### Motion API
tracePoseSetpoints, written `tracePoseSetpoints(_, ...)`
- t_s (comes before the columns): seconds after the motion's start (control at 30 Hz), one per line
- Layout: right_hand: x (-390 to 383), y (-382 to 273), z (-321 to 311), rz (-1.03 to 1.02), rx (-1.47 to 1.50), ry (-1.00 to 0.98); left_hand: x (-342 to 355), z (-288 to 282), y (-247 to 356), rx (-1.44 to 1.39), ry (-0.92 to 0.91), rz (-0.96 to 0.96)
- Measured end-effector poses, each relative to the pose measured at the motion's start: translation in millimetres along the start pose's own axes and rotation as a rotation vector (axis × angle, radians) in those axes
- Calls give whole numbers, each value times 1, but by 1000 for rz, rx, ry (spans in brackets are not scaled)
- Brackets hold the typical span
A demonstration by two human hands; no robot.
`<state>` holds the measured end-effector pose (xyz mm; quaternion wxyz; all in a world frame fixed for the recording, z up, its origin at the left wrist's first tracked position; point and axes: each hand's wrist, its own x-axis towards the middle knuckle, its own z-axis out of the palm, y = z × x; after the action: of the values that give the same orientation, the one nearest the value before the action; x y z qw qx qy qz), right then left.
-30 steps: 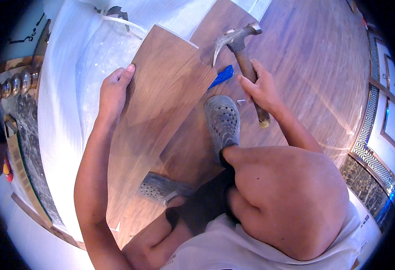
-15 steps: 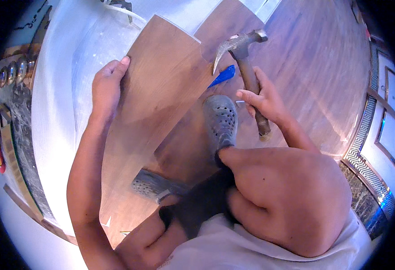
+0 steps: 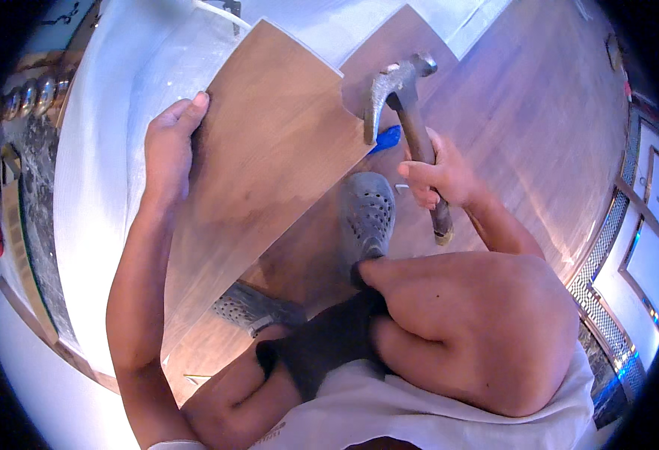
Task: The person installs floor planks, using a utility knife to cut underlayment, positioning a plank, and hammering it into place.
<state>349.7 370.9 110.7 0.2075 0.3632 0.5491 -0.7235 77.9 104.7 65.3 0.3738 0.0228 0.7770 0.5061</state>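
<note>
While wood-look flooring (image 3: pixel 528 120) at right appears laid, the plank (image 3: pixel 269 142) gripped by its edge in the left hand (image 3: pixel 170 150), near the claw hammer (image 3: pixel 415 124) clasped in the right hand (image 3: pixel 443 176), seems not yet fitted

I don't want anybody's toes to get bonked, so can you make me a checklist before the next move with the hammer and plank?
1. Right grip around the handle of the hammer: ok.
2. Left grip on the left edge of the plank: ok.
3. Right shoe apart from the hammer in view: ok.
4. Blue piece well away from the plank in view: not ok, it shows right by the plank's corner.
5. Claw off the plank: cannot tell, its tip meets the corner in view.
</note>
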Motion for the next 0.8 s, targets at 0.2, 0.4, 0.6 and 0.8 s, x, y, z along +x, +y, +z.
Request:
tracePoseSetpoints(0.2,14,37,0,112,560,-385,-2,3,7,-97,-18,-44)
tracePoseSetpoints(0.4,35,38,-9,-73,768,-295,16,-15,21,248,67,99)
tracePoseSetpoints(0.6,24,27,-27,-152,239,222,17,-14,19,178,38,80)
tracePoseSetpoints(0.8,23,9,4,-137,47,300,17,-2,13,206,16,76)
